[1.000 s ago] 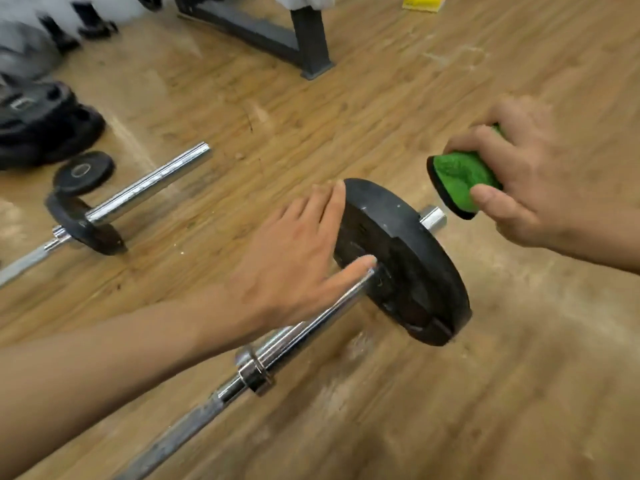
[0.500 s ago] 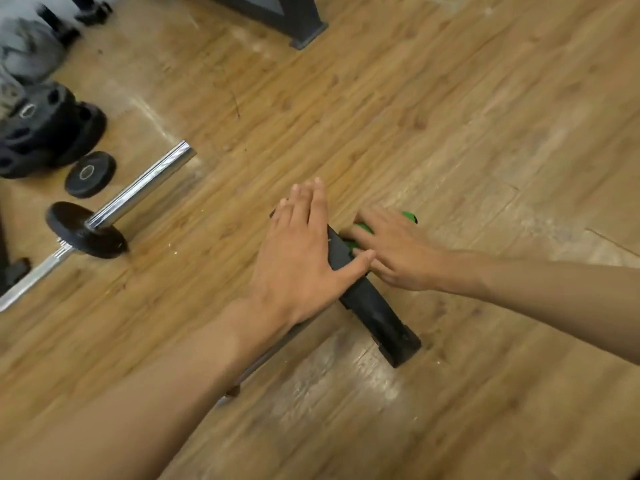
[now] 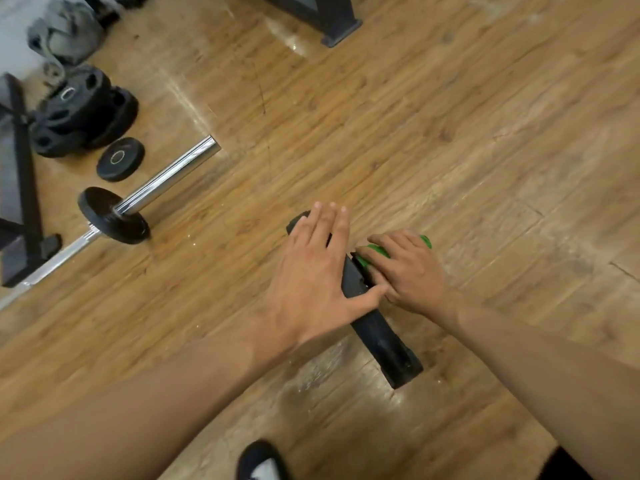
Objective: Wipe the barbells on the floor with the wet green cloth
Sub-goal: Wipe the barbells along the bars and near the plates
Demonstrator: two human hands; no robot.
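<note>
Nearest to me, a black-and-white shoe (image 3: pixel 261 462) stands below the black round iron weight plate (image 3: pixel 384 341). My left hand (image 3: pixel 311 271) lies flat on this plate, with the fingers straight. Just right of the plate, my right hand (image 3: pixel 408 271) holds the crumpled green cloth (image 3: pixel 375 252) against its face. Far to the left of the plate lies a chrome steel barbell (image 3: pixel 166 178).

text: none legible | labels: none | numbers: none
</note>
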